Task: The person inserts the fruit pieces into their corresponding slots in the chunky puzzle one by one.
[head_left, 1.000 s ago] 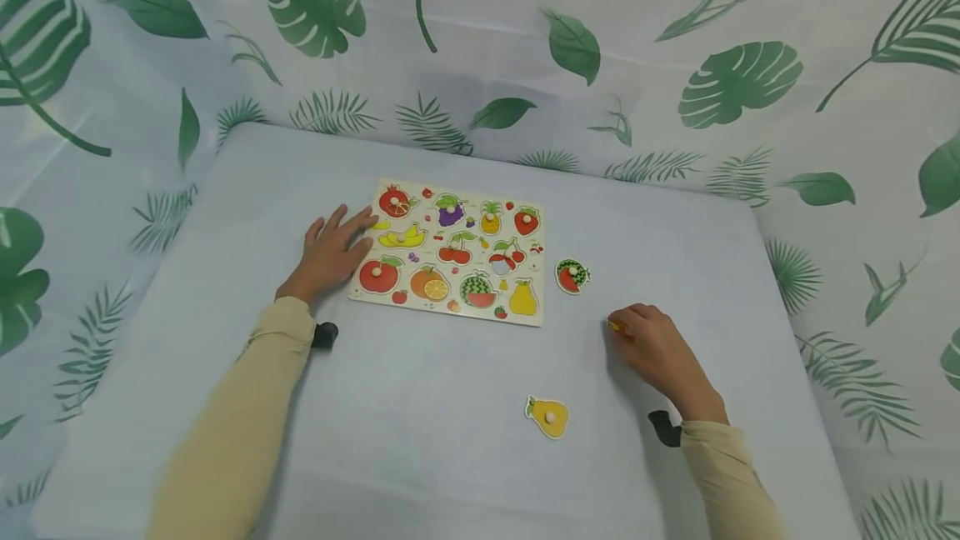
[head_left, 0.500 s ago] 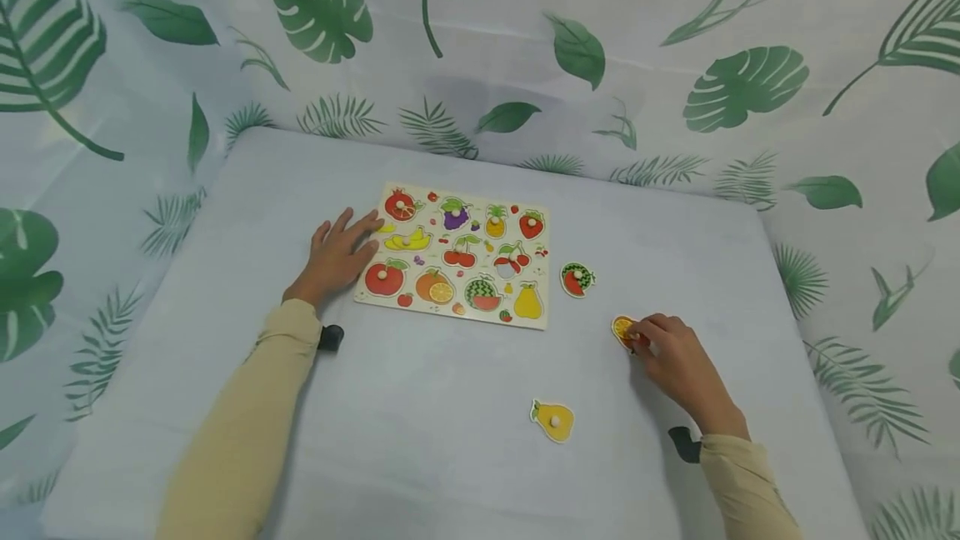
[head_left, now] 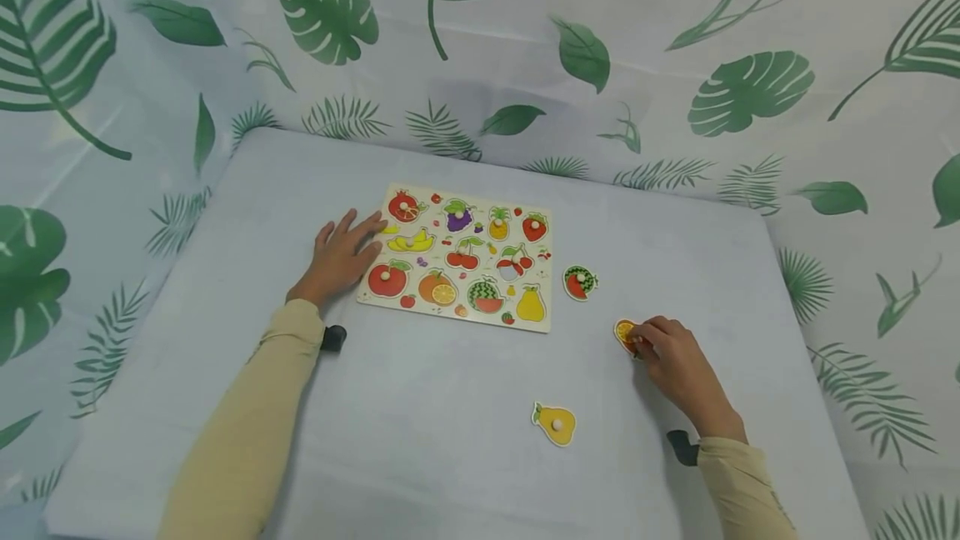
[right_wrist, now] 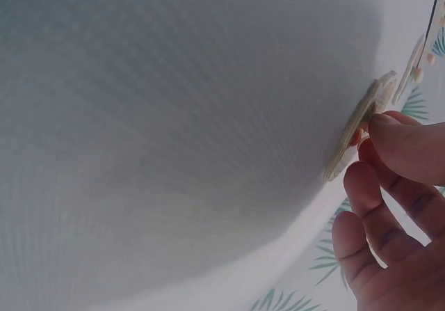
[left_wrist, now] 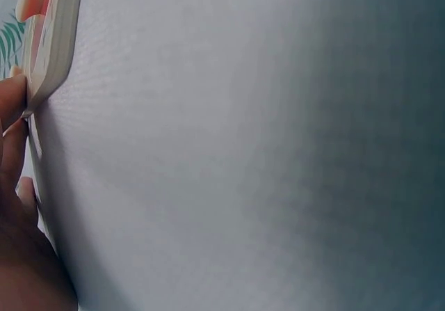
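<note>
A wooden fruit puzzle board (head_left: 542, 273) lies left of centre in the head view. My left hand (head_left: 337, 261) rests at its left edge, fingers spread; in the left wrist view the thumb (left_wrist: 12, 99) touches the board's corner. To the right of the board, my right hand (head_left: 681, 369) pinches an orange puzzle piece (head_left: 624, 332), printed with an orange slice. Seen from the right wrist, thumb and forefinger meet at the knob of that piece (right_wrist: 348, 140), which looks tilted; whether it touches the table I cannot tell. Fingers partly cover it.
A watermelon piece (head_left: 578, 282) lies just right of the board, and a yellow pear piece (head_left: 555, 424) nearer the front. Both have knobs. The white-covered table (head_left: 420, 423) meets a leaf-patterned cloth (head_left: 480, 23) at the back and sides.
My right hand has drawn slightly right and turned, so more of the orange piece shows. The left hand stays at the board. The whole head view has shifted a little.
</note>
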Demonstrator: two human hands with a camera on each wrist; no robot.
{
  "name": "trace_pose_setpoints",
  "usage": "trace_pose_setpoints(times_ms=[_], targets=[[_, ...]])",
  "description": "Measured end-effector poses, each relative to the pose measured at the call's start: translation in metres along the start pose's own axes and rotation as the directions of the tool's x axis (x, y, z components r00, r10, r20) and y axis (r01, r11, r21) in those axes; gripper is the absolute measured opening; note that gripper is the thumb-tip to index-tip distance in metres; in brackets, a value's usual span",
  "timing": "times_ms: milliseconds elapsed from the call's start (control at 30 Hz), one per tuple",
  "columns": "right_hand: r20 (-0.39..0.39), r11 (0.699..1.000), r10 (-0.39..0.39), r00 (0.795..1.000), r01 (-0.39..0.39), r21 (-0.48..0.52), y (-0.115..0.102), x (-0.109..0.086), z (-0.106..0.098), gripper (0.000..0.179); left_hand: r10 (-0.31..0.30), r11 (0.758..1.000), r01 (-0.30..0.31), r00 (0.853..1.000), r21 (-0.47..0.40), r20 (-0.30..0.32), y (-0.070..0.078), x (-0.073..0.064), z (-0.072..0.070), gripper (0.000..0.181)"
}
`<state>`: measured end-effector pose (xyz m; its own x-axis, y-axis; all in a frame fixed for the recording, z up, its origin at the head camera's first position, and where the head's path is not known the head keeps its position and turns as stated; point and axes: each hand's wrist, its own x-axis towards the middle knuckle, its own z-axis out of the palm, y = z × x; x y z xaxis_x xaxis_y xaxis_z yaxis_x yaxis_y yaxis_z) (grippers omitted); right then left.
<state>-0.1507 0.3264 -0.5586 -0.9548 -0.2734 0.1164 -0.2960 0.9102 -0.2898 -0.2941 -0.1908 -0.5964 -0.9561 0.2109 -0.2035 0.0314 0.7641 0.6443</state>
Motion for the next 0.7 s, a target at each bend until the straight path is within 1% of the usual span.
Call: trace_pose_setpoints(times_ms=[167, 333, 467, 700], targets=[[0.0, 1.0, 0.005, 1.0, -0.005, 0.001, 0.002, -0.002, 0.0, 0.02, 0.011, 1.0, -0.011, 1.0, -0.004, -0.004, 0.002, -0.002, 0.0, 0.055], [0.002, 0.999, 0.035, 0.999, -0.035, -0.01, 0.001, -0.005, -0.001, 0.016, 0.024, 1.0, -0.024, 1.0, -0.003, -0.008, 0.003, -0.002, 0.0, 0.053], [0.02, 0.999, 0.053, 0.998, -0.052, -0.014, -0.002, -0.006, -0.003, 0.015, 0.018, 1.0, -0.018, 1.0, 0.001, -0.004, 0.004, -0.003, -0.001, 0.053], [0.029, 0.998, 0.058, 0.998, -0.057, -0.024, -0.011, -0.001, -0.007, 0.014, 0.002, 1.0, -0.002, 1.0, 0.002, 0.012, 0.005, -0.002, -0.003, 0.054]])
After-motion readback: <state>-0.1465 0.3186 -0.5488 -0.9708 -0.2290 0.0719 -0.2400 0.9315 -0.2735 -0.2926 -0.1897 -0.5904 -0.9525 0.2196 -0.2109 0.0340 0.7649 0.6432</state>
